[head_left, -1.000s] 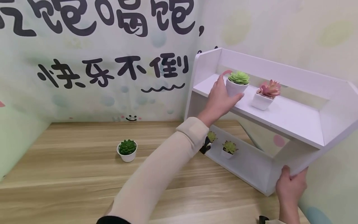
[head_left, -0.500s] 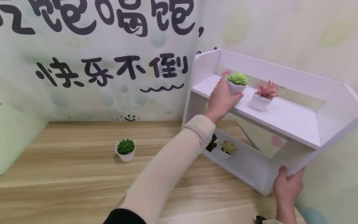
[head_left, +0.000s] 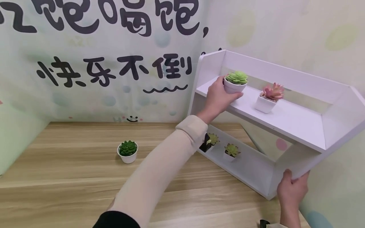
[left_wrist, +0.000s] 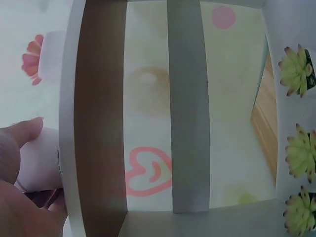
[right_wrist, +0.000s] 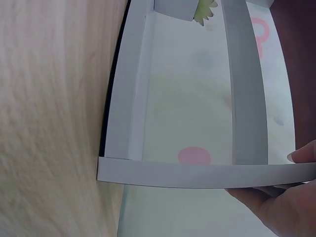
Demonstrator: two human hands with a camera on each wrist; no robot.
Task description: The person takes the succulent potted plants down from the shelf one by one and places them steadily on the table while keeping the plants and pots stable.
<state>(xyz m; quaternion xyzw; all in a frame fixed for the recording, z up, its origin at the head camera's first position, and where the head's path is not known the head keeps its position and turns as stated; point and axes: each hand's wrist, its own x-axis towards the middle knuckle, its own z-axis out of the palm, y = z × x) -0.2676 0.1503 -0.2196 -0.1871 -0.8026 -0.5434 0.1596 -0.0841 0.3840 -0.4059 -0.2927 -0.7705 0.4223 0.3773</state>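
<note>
- Your right hand (right_wrist: 291, 210) grips the white shelf (right_wrist: 207, 176) by its side panel, thumb on the inner side, fingers on the outer.
- Beside the shelf's lower board you have the wooden table (right_wrist: 49, 123), a thin dark strip running between them.
- Inside the shelf, away from the panel you hold, you see a pale pot (right_wrist: 175, 7) with pointed green leaves (right_wrist: 205, 11), cut off by the view's edge.
- Through the shelf's open back, you see a pale wall (right_wrist: 190, 108) with a pink spot (right_wrist: 194, 156) near that panel.
</note>
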